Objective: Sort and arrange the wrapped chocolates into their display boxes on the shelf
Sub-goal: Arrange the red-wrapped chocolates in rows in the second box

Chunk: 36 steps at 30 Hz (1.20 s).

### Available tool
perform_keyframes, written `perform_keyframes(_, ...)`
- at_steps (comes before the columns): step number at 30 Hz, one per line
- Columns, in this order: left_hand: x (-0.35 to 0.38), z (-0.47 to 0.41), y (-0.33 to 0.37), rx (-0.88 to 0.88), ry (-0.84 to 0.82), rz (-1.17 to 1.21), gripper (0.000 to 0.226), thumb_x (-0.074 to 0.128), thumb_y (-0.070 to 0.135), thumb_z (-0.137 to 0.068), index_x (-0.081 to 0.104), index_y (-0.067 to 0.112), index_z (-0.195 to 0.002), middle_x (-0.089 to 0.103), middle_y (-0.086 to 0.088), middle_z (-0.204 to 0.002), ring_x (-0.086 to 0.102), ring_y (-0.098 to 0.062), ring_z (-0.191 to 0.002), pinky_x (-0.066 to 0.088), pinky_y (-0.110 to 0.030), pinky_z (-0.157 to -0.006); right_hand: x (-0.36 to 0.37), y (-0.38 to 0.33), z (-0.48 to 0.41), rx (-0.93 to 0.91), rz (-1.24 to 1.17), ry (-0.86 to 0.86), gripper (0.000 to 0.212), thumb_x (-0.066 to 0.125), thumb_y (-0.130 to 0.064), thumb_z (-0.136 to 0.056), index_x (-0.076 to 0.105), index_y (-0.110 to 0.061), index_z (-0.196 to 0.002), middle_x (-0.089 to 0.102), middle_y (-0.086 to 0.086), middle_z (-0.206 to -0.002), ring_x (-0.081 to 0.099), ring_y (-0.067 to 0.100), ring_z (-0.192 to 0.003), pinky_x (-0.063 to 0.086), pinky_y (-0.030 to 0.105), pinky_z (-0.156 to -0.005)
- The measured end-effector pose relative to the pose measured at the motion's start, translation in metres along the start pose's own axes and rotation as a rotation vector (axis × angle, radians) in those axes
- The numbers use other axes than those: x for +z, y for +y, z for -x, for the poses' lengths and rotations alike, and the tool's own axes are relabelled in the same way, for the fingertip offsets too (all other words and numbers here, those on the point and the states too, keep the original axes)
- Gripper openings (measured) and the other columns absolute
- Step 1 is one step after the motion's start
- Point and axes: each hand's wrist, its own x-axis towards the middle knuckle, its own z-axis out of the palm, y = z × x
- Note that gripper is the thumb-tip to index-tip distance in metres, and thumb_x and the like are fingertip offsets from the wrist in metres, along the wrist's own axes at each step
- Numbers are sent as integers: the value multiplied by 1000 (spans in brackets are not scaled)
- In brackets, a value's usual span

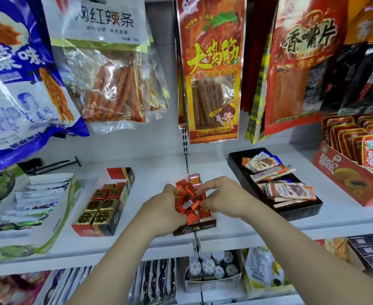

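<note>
Head view: left hand (167,208) clutches a heap of red-wrapped chocolates (190,195) over their display box (194,226) on the shelf (247,230). Right hand (217,199) pinches one piece in the heap, probably sorting. Holding it over the box likely catches drops.

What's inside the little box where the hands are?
A heap of red wrapped chocolates, pinkish ones at the back. The left hand, right hand and heap hide the box's bottom.
</note>
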Motion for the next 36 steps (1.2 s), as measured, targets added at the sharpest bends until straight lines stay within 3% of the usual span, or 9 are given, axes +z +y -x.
perform_keyframes(4,-3,-1,-7,18,16,-87,50,64,34,-82,35,21,-120,54,5,-77,53,-12,-67,35,-26,-51,2,-4,-1,-34,76,-68,23,68,-15,-83,73,-22,-104,64,-3,-90,60,9,-73,52,24,-73)
perform_keyframes(7,-7,-3,-12,19,18,-110,46,64,31,-83,34,23,-117,53,6,-76,52,-10,-66,34,-24,-50,3,-7,-3,-75,183,-116,23,61,-19,-90,70,-22,-111,62,-5,-94,58,9,-81,43,19,-72)
perform_keyframes(13,-10,-3,-16,58,83,-177,37,64,38,-85,37,27,-109,48,10,-77,49,-10,-68,31,-23,-50,-12,-11,-1,-24,147,-225,35,57,-18,-92,61,-28,-125,70,5,-98,63,18,-81,51,34,-75)
perform_keyframes(17,-11,-11,-20,78,143,-131,22,70,38,-82,55,25,-92,51,10,-79,52,-12,-77,36,-24,-55,-19,-14,-6,-44,212,-82,35,56,-17,-93,58,-29,-126,61,-1,-119,57,11,-85,44,20,-67)
perform_keyframes(22,-15,-20,-28,80,118,-65,20,78,40,-74,63,28,-81,55,12,-77,55,-9,-74,43,-26,-60,2,-14,-5,-72,342,-46,42,58,-21,-93,52,-32,-133,60,0,-114,54,12,-94,45,22,-82)
perform_keyframes(28,-25,-26,-34,80,234,237,17,75,37,-79,63,26,-82,66,10,-77,61,-6,-72,50,-28,-67,13,-11,-12,-65,468,9,25,57,-33,-93,60,-20,-113,53,-6,-88,55,16,-89,46,27,-75)
perform_keyframes(31,-23,-35,-36,71,309,349,12,74,32,-81,63,29,-86,70,8,-74,65,-9,-70,56,-34,-71,19,-10,-19,-52,541,73,22,56,-32,-92,62,-16,-106,61,1,-97,59,21,-95,49,30,-75)
perform_keyframes(33,-20,-40,-36,71,342,359,12,72,28,-83,63,32,-90,69,8,-84,65,-13,-74,56,-35,-76,23,-10,-25,-45,576,79,24,56,-33,-91,62,-15,-104,62,4,-104,59,24,-96,49,31,-76)
perform_keyframes(36,-13,-47,-33,86,376,296,20,68,20,-87,68,29,-104,66,10,-102,61,-10,-83,52,-23,-76,27,-13,-31,-35,632,73,21,55,-34,-90,59,-15,-97,60,5,-104,58,25,-95,45,31,-71)
